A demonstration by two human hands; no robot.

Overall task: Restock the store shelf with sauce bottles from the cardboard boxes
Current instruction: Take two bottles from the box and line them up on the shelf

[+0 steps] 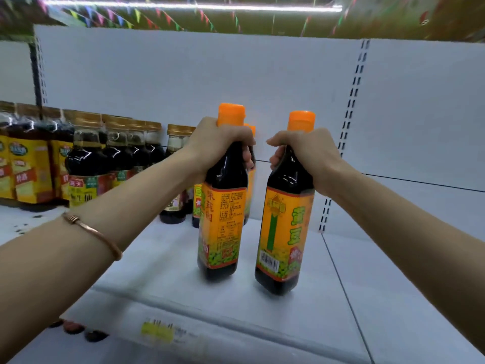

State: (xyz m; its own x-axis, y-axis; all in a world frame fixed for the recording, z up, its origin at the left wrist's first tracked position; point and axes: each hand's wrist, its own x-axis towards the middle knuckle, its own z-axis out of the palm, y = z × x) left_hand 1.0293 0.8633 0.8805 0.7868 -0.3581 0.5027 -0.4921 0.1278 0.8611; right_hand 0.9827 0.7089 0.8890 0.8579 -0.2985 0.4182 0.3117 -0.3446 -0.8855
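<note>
Two sauce bottles, each tall, dark-filled and capped in orange, with an orange and yellow label carrying green print. The left bottle (223, 203) showed its label's text side; its base met the white shelf (162, 264) near the front edge, and it stood close to upright. The right bottle (287, 222) showed large green characters and a barcode low on the label; it tilted, its cap leaning right, and whether its base touched the shelf could not be told.

My left hand (223, 143) was wrapped round the left bottle's neck just under the cap, fingers curled fully about it. My right hand (304, 153) gripped the right bottle's neck the same way, thumb pointing left. The two bottles stood just beside each other, apart. A thin copper-coloured bangle (91, 233) sat on my left forearm.

Behind the left bottle, farther back, more orange-capped bottles (250, 164) of the same kind were partly hidden. To the far left stood a row of gold-capped dark bottles (110, 151), and beyond them bottles with yellow labels (29, 169). A blurred yellow price tag (157, 331) lay on the shelf's front rail. The white back panel (210, 80) rose behind.
</note>
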